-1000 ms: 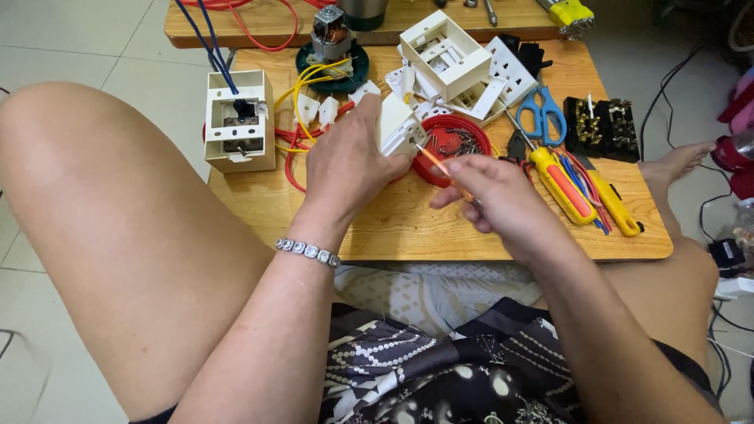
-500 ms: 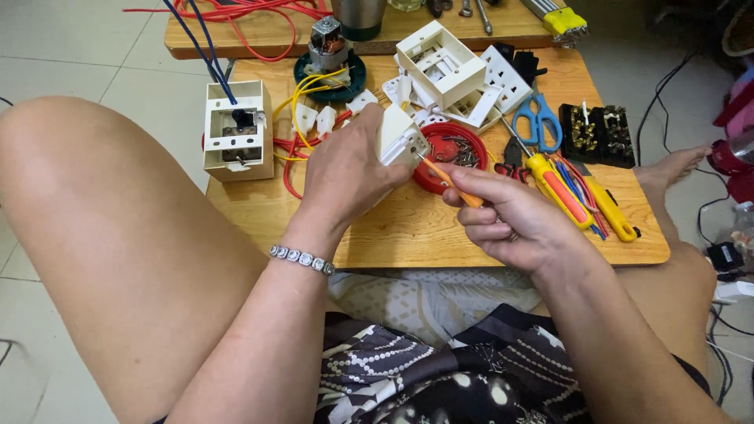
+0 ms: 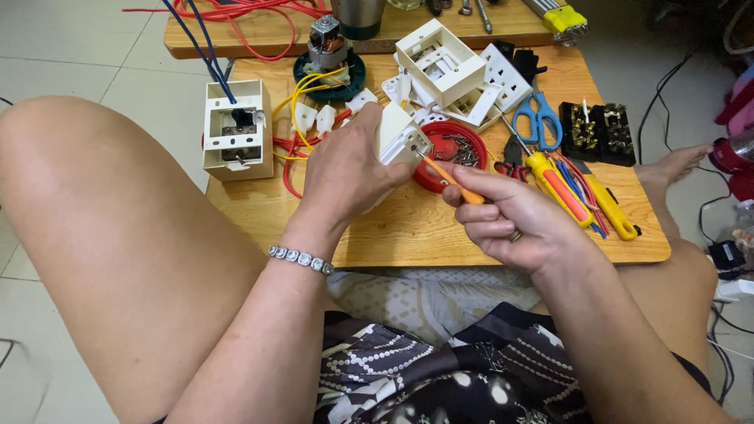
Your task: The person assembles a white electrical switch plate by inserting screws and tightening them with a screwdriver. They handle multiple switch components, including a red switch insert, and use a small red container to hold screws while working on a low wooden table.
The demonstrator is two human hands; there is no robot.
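Note:
My left hand [image 3: 345, 169] grips a small white plastic switch part [image 3: 400, 137] above the low wooden table [image 3: 408, 232]. My right hand [image 3: 510, 216] holds a thin orange-handled screwdriver [image 3: 449, 177], its tip set against the lower corner of the white part. A silver bracelet [image 3: 300, 258] sits on my left wrist. Just behind the part stands a red round lid [image 3: 455, 151] holding several small screws.
A white switch box [image 3: 237, 129] with blue wires sits at the left. A motor on a green base [image 3: 328, 55], open white housings [image 3: 440, 63], blue scissors [image 3: 539, 118], yellow-red screwdrivers [image 3: 561, 188] and black terminal blocks [image 3: 597, 133] crowd the table. My knee [image 3: 86, 180] rises left.
My right hand has slid back toward me and lower, drawing the screwdriver handle out while its tip stays at the white part. The left hand keeps its grip.

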